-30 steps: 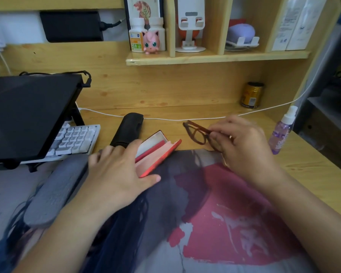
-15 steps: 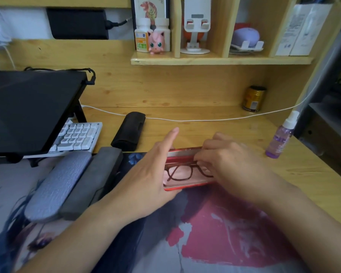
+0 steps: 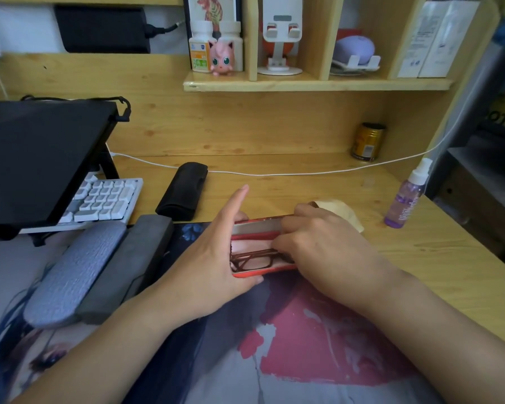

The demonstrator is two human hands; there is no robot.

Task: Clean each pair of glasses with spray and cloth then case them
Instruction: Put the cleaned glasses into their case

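Note:
An open red glasses case point(image 3: 258, 233) lies at the far edge of the desk mat. Brown-framed glasses point(image 3: 252, 259) lie folded inside it. My left hand point(image 3: 216, 258) grips the case's left end, index finger pointing up. My right hand point(image 3: 318, 246) covers the case's right half, fingers pressing on the glasses. A beige cloth point(image 3: 343, 209) lies just behind my right hand. A purple spray bottle point(image 3: 405, 196) stands at the right. A shut black case point(image 3: 182, 191) lies at the back left.
A raised laptop point(image 3: 38, 158) and white keyboard point(image 3: 105, 199) fill the left. Two grey wrist rests point(image 3: 99, 266) lie beside the printed mat point(image 3: 303, 345). A white cable point(image 3: 274, 172) crosses the desk's back, near a gold can point(image 3: 367, 142). A shelf point(image 3: 315, 83) hangs above.
My right hand carried the glasses from the desk into the red case and now presses them in. My left hand moved the case rightward and turned it.

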